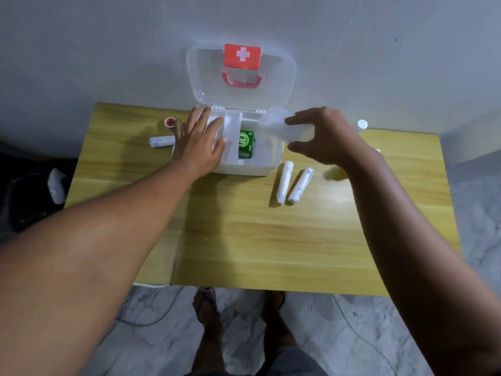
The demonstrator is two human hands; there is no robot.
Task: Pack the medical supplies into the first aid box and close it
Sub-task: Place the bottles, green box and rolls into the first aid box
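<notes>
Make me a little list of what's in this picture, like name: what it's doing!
box: open, lid up
green packet: inside box
left hand: flat on the box's left side
right hand: holding a blurry white packet over the box
two white rolls: on table, right of box
one white roll: left of box

A yellow wood-grain table (244,240) stood against a grey wall (108,50); cables (151,318) lay on the marbled floor (339,335).
</notes>
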